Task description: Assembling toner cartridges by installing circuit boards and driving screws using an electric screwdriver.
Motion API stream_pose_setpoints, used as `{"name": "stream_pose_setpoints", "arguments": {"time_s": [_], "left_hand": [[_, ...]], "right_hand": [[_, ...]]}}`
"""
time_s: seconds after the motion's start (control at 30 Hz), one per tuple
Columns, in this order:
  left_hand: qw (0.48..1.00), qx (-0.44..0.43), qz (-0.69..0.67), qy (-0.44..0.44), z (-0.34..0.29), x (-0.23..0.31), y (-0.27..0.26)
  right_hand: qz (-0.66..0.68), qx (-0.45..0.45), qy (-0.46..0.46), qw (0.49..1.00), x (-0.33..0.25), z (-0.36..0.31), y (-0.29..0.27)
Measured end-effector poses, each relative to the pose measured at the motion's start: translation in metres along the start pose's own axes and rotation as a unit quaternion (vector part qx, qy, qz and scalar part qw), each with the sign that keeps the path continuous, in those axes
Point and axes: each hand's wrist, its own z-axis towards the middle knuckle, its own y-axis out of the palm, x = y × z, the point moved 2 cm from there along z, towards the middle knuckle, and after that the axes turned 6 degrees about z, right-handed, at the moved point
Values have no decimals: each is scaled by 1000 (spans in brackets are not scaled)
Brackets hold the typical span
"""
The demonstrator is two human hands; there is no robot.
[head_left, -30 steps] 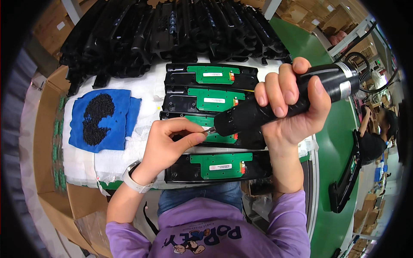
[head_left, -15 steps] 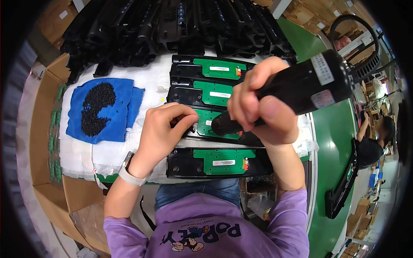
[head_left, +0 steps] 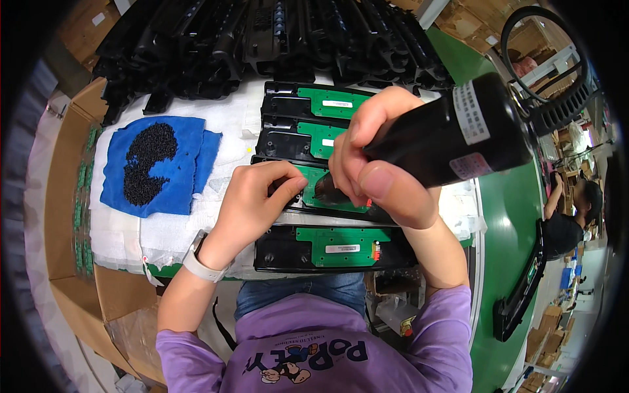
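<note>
My right hand (head_left: 386, 173) is wrapped around a black electric screwdriver (head_left: 436, 134). The tool slants down to the left, its nose over a green circuit board (head_left: 310, 175) in a long black plastic housing (head_left: 304, 215). The bit's tip is hidden from view. Thumb and forefinger of my left hand (head_left: 252, 200) are pinched together at the board's left end; anything between them is too small to make out. On the left, small black screws (head_left: 139, 183) lie heaped on a blue cloth (head_left: 206, 154).
Similar housings with boards lie in front, one nearer (head_left: 282, 249) and two beyond. Many black plastic parts (head_left: 275, 39) are piled along the far side. A cardboard box (head_left: 69, 262) stands left; a cable (head_left: 557, 118) trails from the screwdriver. Another person (head_left: 567, 226) is at far right.
My right hand and the screwdriver have shifted a little to the left, with the tool's rear swinging slightly lower. My left hand stays pinched at almost the same spot.
</note>
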Motion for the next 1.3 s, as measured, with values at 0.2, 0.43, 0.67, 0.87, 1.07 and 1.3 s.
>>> {"name": "stream_pose_setpoints", "arguments": {"time_s": [0.2, 0.43, 0.67, 0.87, 1.07, 1.3], "left_hand": [[1000, -3, -8, -3, 1, -3, 1], [1000, -11, -5, -15, 3, -5, 1], [1000, -3, 8, -11, 3, -6, 1], [999, -7, -27, -19, 3, -9, 1], [996, -1, -77, -36, 2, -9, 0], [979, -24, -189, -70, 2, -7, -9]], "right_hand": [[1, -4, -7, 1000, 1, 0, 3], [19, -5, -1, 1000, 2, 2, 1], [-12, -55, -30, 998, 13, 9, 8], [-53, -51, -54, 996, 17, 9, 7], [33, -16, 9, 999, 8, 9, 1], [243, -16, -135, 960, -8, 17, -31]]}}
